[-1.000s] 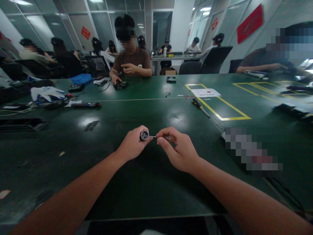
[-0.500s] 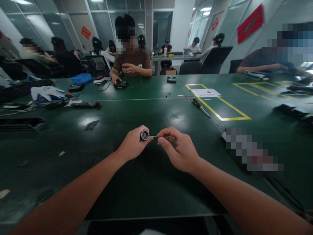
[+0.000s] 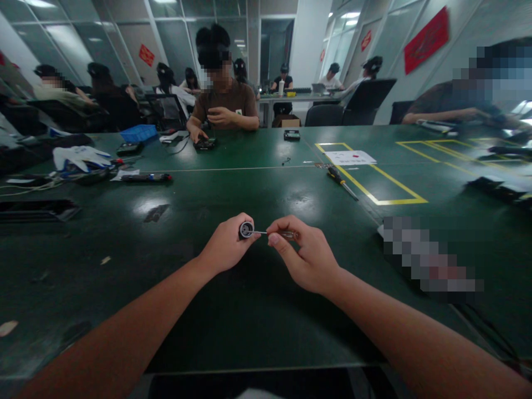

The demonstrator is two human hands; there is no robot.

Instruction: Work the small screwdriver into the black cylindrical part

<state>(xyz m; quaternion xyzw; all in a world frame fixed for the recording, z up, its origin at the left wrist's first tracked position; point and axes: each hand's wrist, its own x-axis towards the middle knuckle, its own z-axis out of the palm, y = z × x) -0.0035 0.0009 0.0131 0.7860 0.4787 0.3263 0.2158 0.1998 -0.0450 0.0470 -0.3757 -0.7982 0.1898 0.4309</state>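
Note:
My left hand [image 3: 228,244] is closed around a short dark cylindrical part [image 3: 246,229], whose round open end with a light rim faces me. Most of that part is hidden by the palm and fingers. In my right hand [image 3: 310,252], thumb and fingers pinch the handle of a small screwdriver [image 3: 286,235]. Its thin metal shaft points left to the cylinder's open end; whether the tip touches the inside I cannot tell. Both hands are held over the near middle of the green table [image 3: 266,327].
Beyond my hands lies a yellow-and-black screwdriver [image 3: 341,182] near yellow tape outlines. A blurred-out long object [image 3: 428,257] is at right. White gloves [image 3: 81,158], a dark pen-like tool [image 3: 145,178] and a blue basket [image 3: 138,133] are at left. A person [image 3: 224,105] works opposite.
My hands, the cylindrical part and the small screwdriver keep almost the same place; the shaft tip seems to have shifted very slightly at the cylinder's opening.

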